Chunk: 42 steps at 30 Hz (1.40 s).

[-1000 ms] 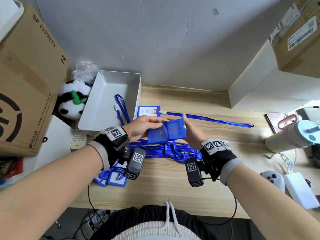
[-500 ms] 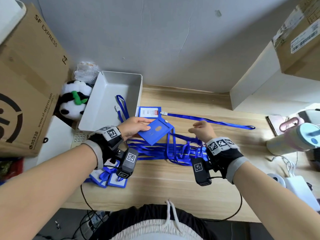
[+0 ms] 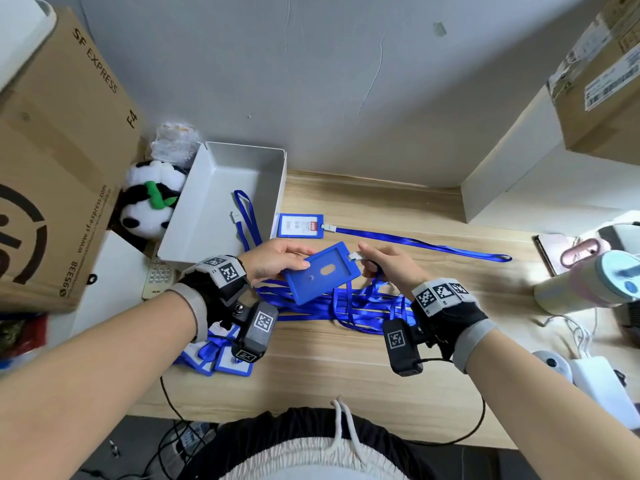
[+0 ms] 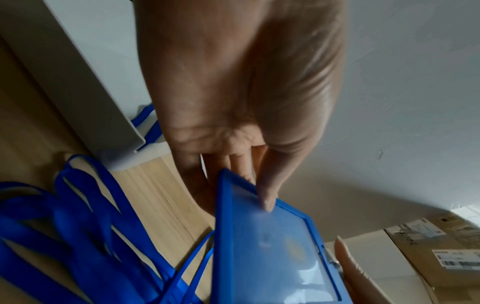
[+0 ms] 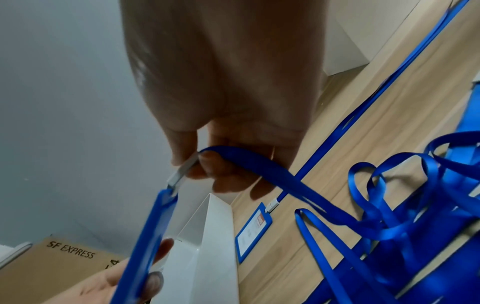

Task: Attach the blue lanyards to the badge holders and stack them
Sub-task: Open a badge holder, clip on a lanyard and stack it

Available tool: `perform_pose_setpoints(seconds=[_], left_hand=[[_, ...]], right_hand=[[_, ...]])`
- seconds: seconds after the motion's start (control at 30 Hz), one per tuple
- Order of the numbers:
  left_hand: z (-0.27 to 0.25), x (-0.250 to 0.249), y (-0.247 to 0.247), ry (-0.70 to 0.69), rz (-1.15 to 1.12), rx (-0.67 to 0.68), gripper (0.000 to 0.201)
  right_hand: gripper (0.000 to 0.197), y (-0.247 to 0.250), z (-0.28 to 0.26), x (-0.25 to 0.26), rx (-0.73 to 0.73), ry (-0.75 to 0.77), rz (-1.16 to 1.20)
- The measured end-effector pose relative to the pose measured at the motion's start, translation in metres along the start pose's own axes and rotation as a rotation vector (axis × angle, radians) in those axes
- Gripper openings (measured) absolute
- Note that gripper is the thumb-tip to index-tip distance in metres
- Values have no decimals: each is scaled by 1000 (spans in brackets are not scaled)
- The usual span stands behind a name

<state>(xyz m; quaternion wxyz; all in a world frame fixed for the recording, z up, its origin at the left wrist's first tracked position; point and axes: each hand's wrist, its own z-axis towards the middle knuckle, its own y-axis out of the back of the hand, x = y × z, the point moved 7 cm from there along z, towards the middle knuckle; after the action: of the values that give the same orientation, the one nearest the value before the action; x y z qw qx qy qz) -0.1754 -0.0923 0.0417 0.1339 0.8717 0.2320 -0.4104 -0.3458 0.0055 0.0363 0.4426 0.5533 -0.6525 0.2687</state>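
My left hand (image 3: 277,263) grips a blue badge holder (image 3: 320,277) by its left end, above the desk; the left wrist view shows the thumb on its clear window (image 4: 275,253). My right hand (image 3: 377,263) pinches the metal clip (image 3: 355,256) of a blue lanyard (image 5: 285,179) at the holder's top edge (image 5: 166,191). A tangle of blue lanyards (image 3: 346,306) lies beneath. A badge holder with its lanyard attached (image 3: 300,226) lies behind, strap stretching right. Several loose holders (image 3: 221,358) lie under my left wrist.
A white tray (image 3: 221,202) with one lanyard stands at the back left, beside a cardboard box (image 3: 52,150) and a panda toy (image 3: 149,199). At the right are a bottle (image 3: 588,282), a phone and white boxes (image 3: 540,188).
My right hand came back to the holder's top edge with a lanyard clip pinched in it. The left hand turned the holder and raised it slightly to meet it.
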Motion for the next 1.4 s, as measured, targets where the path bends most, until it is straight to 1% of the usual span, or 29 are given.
perform_pose_setpoints(seconds=[0.1,0.17,0.23,0.3,0.37,0.53,0.67,0.73,0.8,0.87,1.03,1.13,1.3,1.4], left_hand=[[1,6,-12,30,48,63,32],[2,3,-23,16,83,92,19],[3,-4,-34,-25,99,91,2],[7,-7,-40,-47,108,69,14],[11,-8,-44,-46,105,43,19],[10,-11,-48,-107,173,8,24],[8,-15,-53,-168,223,-3,22],[8,-16,-53,-212,240,2,31],[4,-19,-53,-239,249,11,30],[3,-20,-52,-258,259,14,25],[5,-19,-51,-284,260,15,29],[5,-19,-52,-287,261,26,25],[7,-19,-53,-294,239,33,24],[7,-19,-55,-287,237,37,19]], right_hand=[[33,4,-3,7,-94,71,-142],[30,3,-2,10,-128,103,-185],[27,-2,-1,11,-117,129,-160],[26,-9,-1,15,-76,150,-149],[27,-15,-3,19,-51,168,-144],[27,-15,-5,21,-57,181,-178],[24,-20,-9,25,-32,209,-310],[22,-23,-10,26,-21,222,-377],[22,-24,-11,28,-12,220,-399],[23,-25,-12,29,7,200,-349],[25,-27,-10,23,68,108,-208],[30,-26,-11,18,80,71,-134],[30,-25,-11,14,93,25,-64],[30,-24,-13,11,108,-20,-30]])
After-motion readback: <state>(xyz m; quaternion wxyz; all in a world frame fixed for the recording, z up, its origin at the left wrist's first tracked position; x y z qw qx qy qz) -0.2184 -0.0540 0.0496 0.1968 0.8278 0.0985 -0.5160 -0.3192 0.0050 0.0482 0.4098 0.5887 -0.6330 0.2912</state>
